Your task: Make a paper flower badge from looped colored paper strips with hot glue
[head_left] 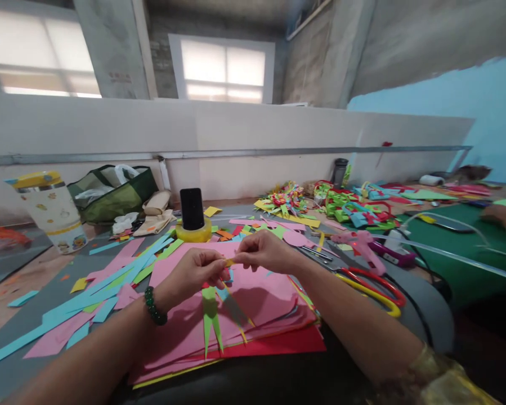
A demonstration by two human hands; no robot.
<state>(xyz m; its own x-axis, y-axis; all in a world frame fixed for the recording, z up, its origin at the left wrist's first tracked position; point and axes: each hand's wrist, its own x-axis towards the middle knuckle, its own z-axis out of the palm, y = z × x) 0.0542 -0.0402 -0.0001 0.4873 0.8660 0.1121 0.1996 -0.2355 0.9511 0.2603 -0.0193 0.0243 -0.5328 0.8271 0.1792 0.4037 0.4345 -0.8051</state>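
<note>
My left hand (198,271), with a dark green bead bracelet (155,306) at the wrist, is closed in a pinch on a small yellow paper strip (229,262). From the right side, my right hand (264,251) pinches the same strip, so the fingertips nearly meet. Below the fingers hang a green paper tail (211,315) with a forked, pointed end and a thin blue and yellow tail (234,310). How these join the strip is hidden by my fingers. Under both hands lies a stack of pink paper sheets (177,343), with red and yellow edges showing.
Blue, pink and green paper strips (109,287) lie at left. A phone (192,208) leans upright on a yellow tape roll (193,232). Red and yellow scissors (373,289) and a pink glue gun (365,247) are at right. Another person's hand (500,214) rests far right.
</note>
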